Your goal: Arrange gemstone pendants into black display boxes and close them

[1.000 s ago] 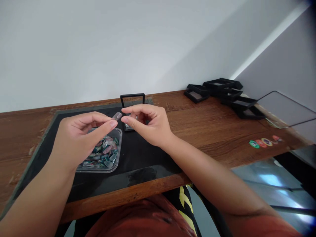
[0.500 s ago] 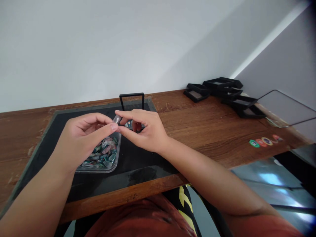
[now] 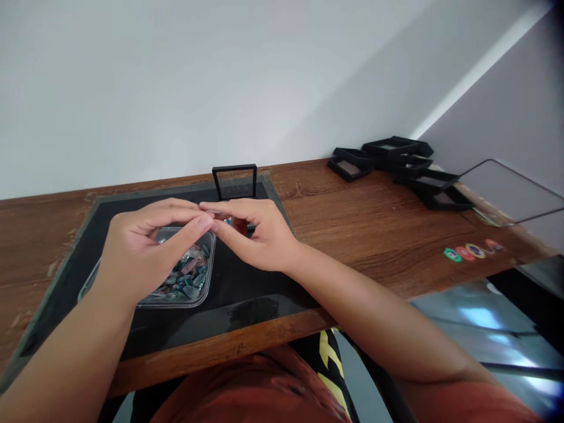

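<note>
My left hand (image 3: 150, 247) and my right hand (image 3: 258, 232) meet at the fingertips over the black mat. Pinched between them is a small dark flat piece (image 3: 214, 212), seen nearly edge-on and mostly covered by fingers. Below my left hand, a clear plastic box (image 3: 176, 305) holds many small shiny teal, pink and clear pieces (image 3: 187, 273). Part of that box is hidden by the hand and wrist. Just behind my hands an upright black frame (image 3: 234, 167) with a see-through pane stands on the mat; its lower part is covered by my right hand.
The black mat (image 3: 264, 288) lies on a brown wooden table (image 3: 343, 229). Several black frames (image 3: 396, 158) are piled at the back right, near a thin wire loop (image 3: 526, 176). Several round coloured stickers (image 3: 473, 251) lie near the right edge. A white wall rises behind.
Both hands have turned the small dark piece, so its face with the white mark no longer shows. My left hand has shifted slightly left, and more of the box is visible.
</note>
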`<state>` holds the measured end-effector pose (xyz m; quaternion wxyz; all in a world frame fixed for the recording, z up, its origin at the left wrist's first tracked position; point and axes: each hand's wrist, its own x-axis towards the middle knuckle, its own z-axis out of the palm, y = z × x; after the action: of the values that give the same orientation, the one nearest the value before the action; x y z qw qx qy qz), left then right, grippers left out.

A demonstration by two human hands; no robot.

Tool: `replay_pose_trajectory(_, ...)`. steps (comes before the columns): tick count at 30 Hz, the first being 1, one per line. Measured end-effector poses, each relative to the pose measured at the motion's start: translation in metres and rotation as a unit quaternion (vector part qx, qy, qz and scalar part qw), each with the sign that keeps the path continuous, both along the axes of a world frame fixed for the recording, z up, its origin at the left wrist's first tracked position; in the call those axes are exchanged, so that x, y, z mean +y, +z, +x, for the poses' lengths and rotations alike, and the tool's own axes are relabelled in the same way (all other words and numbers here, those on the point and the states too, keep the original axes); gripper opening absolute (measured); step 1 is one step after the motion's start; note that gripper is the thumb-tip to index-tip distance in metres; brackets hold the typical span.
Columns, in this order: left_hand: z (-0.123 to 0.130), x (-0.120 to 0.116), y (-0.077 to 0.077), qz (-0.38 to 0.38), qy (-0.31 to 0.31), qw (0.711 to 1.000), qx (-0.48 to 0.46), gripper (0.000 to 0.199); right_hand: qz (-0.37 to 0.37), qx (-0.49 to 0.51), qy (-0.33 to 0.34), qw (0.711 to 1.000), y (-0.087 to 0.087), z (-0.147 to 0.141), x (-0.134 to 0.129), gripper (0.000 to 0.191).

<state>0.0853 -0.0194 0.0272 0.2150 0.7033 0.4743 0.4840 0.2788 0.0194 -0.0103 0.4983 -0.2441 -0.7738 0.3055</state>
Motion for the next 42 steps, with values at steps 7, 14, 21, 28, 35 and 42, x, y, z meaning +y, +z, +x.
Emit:
replay_pose_trajectory(7,0.003,-0.003,0.002,0.016,0.039,0.999,-0.001,0.009,-0.105,-0.016,0.060,0.993,0.007,0.004,-0.002,0.048)
replay_pose_trajectory(14,0.006,-0.006,0.003,-0.027,0.029,0.999,-0.026,0.015,-0.158,0.035,0.065,0.985,0.006,0.001,0.003,0.043)
replay_pose_trajectory(21,0.001,-0.005,0.003,-0.044,0.010,0.998,-0.032,0.024,-0.168,0.075,0.117,0.976,-0.005,-0.003,0.009,0.045)
replay_pose_trajectory(28,-0.003,-0.004,0.007,-0.008,0.050,0.991,0.128,0.027,-0.183,0.045,0.102,0.977,0.003,0.003,0.014,0.042)
replay_pose_trajectory(35,-0.029,0.007,0.006,-0.084,0.015,0.938,0.335,0.022,-0.174,-0.238,0.140,0.945,0.024,0.031,0.021,0.026)
replay_pose_trajectory(42,-0.071,0.019,-0.012,-0.204,-0.036,0.890,0.406,0.038,-0.107,-0.476,0.132,0.863,0.021,0.013,0.004,0.029)
